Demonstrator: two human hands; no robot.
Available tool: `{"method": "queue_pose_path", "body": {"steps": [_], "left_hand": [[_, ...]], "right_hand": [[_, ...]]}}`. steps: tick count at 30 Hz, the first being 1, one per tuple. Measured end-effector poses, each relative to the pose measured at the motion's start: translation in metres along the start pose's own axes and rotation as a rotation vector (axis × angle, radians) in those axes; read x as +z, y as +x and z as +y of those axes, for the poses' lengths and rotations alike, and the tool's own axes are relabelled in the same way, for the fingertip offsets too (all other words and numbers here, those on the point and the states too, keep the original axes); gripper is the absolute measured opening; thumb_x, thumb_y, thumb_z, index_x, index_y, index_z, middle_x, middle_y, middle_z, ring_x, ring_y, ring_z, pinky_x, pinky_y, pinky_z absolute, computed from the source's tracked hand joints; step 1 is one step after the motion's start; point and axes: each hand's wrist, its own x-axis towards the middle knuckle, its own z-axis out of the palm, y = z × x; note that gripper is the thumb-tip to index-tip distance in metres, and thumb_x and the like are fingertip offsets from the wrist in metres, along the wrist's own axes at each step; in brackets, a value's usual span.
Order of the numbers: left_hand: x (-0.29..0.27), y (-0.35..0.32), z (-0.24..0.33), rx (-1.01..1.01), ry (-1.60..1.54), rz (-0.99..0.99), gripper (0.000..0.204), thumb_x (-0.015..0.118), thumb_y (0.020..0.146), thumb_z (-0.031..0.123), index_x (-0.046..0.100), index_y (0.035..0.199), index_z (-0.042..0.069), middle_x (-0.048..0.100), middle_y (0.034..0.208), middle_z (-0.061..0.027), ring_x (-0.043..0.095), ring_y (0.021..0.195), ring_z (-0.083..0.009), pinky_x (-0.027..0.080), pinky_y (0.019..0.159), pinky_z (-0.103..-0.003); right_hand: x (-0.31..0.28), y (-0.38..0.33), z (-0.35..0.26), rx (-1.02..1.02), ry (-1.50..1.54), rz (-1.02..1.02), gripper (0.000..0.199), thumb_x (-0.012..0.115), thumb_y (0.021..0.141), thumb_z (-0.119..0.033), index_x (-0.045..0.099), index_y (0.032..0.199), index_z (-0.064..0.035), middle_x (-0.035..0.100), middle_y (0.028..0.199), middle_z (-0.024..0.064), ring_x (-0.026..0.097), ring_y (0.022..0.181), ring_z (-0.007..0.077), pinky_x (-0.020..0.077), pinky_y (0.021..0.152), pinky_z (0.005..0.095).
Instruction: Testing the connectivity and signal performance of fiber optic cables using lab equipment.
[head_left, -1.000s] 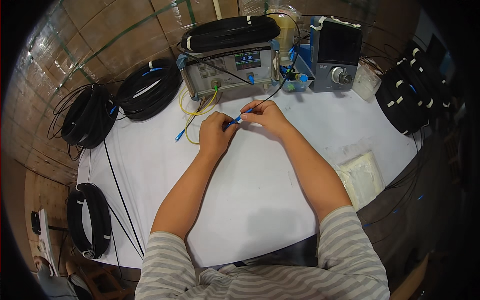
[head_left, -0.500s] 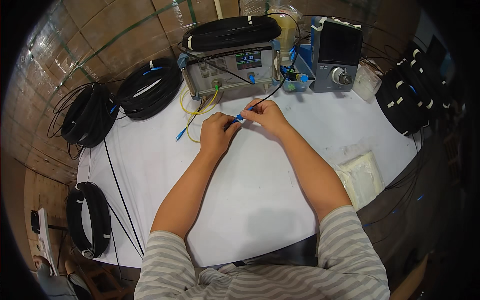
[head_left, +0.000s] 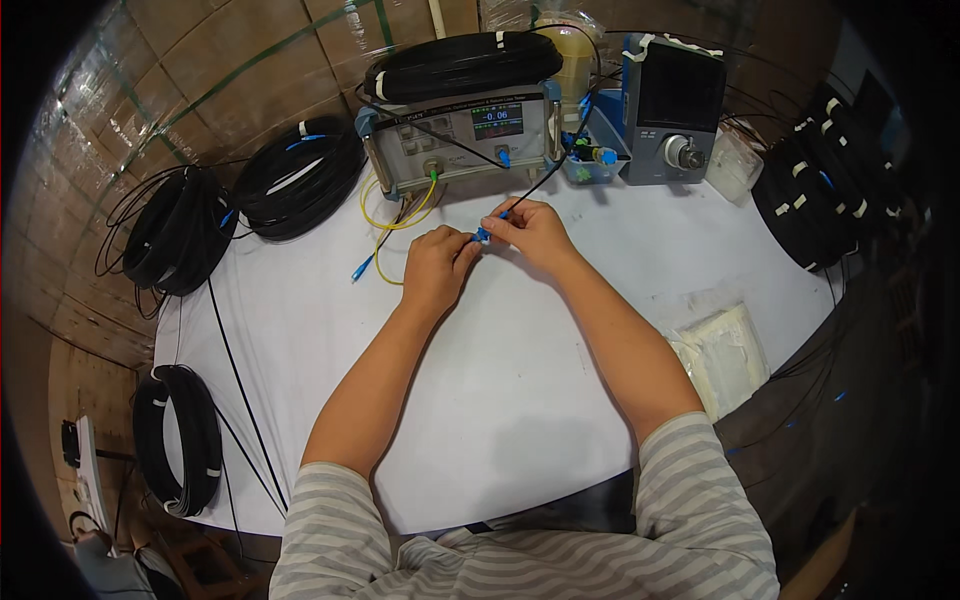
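Barely any shift since a moment ago: the blue plug [head_left: 483,236] stays pinched between both hands near the table's [head_left: 500,400] far edge. Left hand [head_left: 437,268] grips its end, right hand [head_left: 533,232] holds the black cable [head_left: 540,180] running to the grey meter [head_left: 458,135]. Yellow cable [head_left: 385,225] lies just left.

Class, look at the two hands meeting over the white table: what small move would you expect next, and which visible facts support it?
Probably pressing the small blue fibre connector home. The left hand and right hand pinch it together between their fingertips, and a thin black cable runs from it toward the grey test instrument. Whether it is already mated cannot be told.
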Motion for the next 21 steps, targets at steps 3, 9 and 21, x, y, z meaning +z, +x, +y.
{"method": "queue_pose_path", "body": {"steps": [3,9,21], "left_hand": [[-0.0007,0.0001,0.0001,0.010,0.010,-0.013,0.017,0.066,0.085,0.018,0.070,0.088,0.002,0.064,0.080,-0.0113,0.059,0.077,-0.0319,0.044,0.074,-0.042],[-0.0020,0.0016,0.0028,0.030,0.006,-0.022,0.018,0.064,0.086,0.018,0.069,0.087,0.001,0.064,0.080,-0.0124,0.058,0.077,-0.0327,0.044,0.072,-0.043],[-0.0031,0.0022,0.0052,-0.008,0.016,-0.038,0.018,0.066,0.085,0.019,0.069,0.087,0.002,0.063,0.080,-0.0121,0.058,0.077,-0.0322,0.044,0.071,-0.042]], "right_hand": [[-0.0005,-0.0009,-0.0016,0.000,-0.023,0.002,0.016,0.072,0.086,-0.016,0.065,0.089,-0.0022,0.067,0.078,0.0026,0.061,0.069,0.0070,0.0483,0.063,0.0207],[-0.0013,-0.0003,-0.0002,0.009,-0.074,0.020,0.018,0.073,0.086,-0.019,0.063,0.083,-0.0039,0.066,0.074,0.0009,0.059,0.064,0.0062,0.0453,0.058,0.0198],[0.0000,0.0000,0.0018,-0.016,-0.010,0.001,0.016,0.072,0.087,-0.016,0.062,0.086,-0.0029,0.066,0.077,0.0018,0.059,0.067,0.0064,0.0467,0.061,0.0204]]}}
